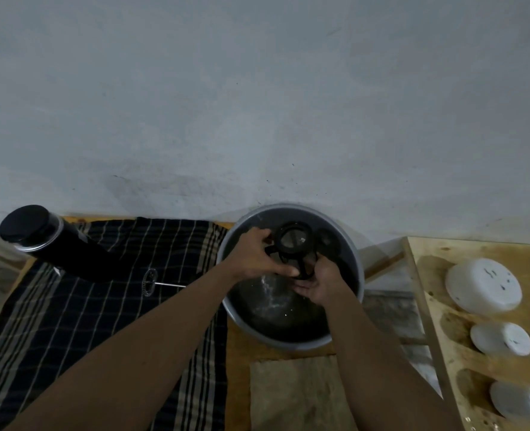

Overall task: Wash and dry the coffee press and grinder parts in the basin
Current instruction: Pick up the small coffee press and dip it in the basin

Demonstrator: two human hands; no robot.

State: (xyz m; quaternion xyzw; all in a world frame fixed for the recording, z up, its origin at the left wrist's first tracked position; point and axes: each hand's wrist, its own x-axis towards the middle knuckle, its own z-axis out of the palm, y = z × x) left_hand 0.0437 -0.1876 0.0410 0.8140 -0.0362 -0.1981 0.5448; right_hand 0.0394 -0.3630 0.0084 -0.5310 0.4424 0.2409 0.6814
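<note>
A round grey basin (358, 265) holds dark water with some foam. Over it I hold the black coffee press body (294, 244), its open top facing me. My left hand (255, 259) grips the press on its left side, fingers curled round the handle area. My right hand (318, 283) cups the press from below and to the right, partly in the water. Another dark round part (327, 239) lies in the basin behind the press. The plunger (151, 283), a coil disc on a thin metal rod, lies on the checked cloth (102, 300).
A black cylindrical grinder (39, 234) lies on the cloth at the back left. A folded brownish cloth (291, 393) sits in front of the basin. A wooden board on the right carries three white round lids (482, 286). A grey wall stands behind.
</note>
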